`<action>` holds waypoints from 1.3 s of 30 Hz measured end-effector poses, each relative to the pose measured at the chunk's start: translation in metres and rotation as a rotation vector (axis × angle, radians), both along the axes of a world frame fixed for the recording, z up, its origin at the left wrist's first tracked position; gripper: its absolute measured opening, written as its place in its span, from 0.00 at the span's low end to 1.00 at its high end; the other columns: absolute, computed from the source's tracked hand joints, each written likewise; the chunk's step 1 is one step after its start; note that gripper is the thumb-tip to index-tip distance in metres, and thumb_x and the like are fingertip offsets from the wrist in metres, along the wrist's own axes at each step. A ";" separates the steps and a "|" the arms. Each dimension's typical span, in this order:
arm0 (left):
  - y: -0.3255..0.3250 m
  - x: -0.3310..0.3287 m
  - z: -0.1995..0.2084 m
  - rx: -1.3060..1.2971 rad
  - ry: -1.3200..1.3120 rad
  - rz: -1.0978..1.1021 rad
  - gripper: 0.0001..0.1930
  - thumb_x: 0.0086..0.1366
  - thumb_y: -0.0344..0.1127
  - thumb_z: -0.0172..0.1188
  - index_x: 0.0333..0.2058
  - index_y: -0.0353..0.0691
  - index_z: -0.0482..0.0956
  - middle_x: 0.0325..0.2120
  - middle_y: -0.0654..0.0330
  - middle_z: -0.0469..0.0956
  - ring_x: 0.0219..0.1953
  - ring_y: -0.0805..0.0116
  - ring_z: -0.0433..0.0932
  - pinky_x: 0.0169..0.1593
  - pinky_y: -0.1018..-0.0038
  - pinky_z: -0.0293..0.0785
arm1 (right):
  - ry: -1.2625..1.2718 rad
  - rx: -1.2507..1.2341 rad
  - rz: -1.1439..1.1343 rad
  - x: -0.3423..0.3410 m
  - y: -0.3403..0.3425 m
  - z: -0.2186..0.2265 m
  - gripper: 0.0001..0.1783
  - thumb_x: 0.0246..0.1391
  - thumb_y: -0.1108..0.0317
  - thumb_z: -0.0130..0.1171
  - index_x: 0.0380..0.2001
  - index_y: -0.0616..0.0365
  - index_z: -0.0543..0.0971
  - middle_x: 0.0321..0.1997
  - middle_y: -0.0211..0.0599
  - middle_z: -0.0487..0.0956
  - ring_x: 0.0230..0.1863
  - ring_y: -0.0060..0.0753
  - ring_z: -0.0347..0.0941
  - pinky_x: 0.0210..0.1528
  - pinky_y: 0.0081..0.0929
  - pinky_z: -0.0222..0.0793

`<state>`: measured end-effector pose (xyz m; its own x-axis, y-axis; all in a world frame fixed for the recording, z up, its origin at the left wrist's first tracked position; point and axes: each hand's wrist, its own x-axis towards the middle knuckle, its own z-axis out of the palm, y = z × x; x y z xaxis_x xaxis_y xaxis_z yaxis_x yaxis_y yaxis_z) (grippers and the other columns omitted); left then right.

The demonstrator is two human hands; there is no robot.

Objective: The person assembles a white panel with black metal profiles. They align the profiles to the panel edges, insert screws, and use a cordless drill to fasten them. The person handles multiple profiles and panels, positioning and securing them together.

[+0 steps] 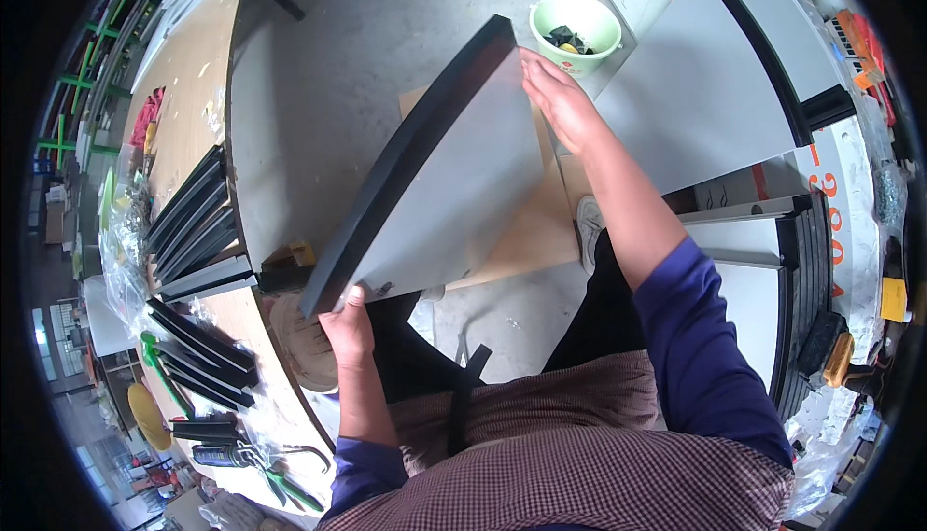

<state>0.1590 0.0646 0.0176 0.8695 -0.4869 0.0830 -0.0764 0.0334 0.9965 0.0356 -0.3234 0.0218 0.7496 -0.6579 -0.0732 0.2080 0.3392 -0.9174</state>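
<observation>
A light grey panel (pixel 439 198) with a thick black trim strip (pixel 415 150) along one long edge is tilted up in front of me. My left hand (pixel 350 328) grips its near left corner, thumb on the grey face and the fingers hidden behind. At the far right end, my right hand (pixel 562 101) presses against the panel's edge with fingers nearly straight, bracing it between both hands. Below the panel lies a brown board (pixel 526 237), partly covered by it.
On the left, a wooden bench (pixel 188 77) carries black strips (pixel 198 217), a caulking gun (pixel 227 456) and green-handled pliers (pixel 290 488). A pale green bucket (pixel 603 21) stands ahead. Black-edged panels (pixel 700 87) lean at right, above a panel stack (pixel 739 241).
</observation>
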 end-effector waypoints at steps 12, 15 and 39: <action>-0.052 0.043 -0.019 -0.028 -0.060 0.061 0.19 0.65 0.25 0.58 0.54 0.36 0.68 0.50 0.59 0.73 0.50 0.69 0.72 0.58 0.72 0.64 | 0.016 -0.035 -0.288 -0.068 0.020 -0.024 0.26 0.67 0.64 0.46 0.66 0.60 0.63 0.70 0.41 0.62 0.71 0.33 0.54 0.71 0.28 0.46; -0.057 0.029 -0.011 0.071 -0.128 0.100 0.15 0.66 0.24 0.55 0.51 0.35 0.69 0.44 0.61 0.75 0.45 0.72 0.72 0.52 0.76 0.67 | -0.041 -0.027 -0.322 -0.079 0.017 -0.024 0.25 0.68 0.65 0.45 0.65 0.60 0.64 0.69 0.41 0.64 0.71 0.31 0.55 0.71 0.27 0.46; -0.042 0.016 -0.008 -0.361 0.284 0.351 0.18 0.71 0.27 0.49 0.59 0.33 0.69 0.56 0.55 0.72 0.56 0.67 0.72 0.61 0.72 0.68 | 0.044 -0.107 -0.401 -0.081 0.026 -0.027 0.23 0.69 0.61 0.45 0.63 0.59 0.65 0.65 0.37 0.66 0.67 0.29 0.59 0.70 0.31 0.51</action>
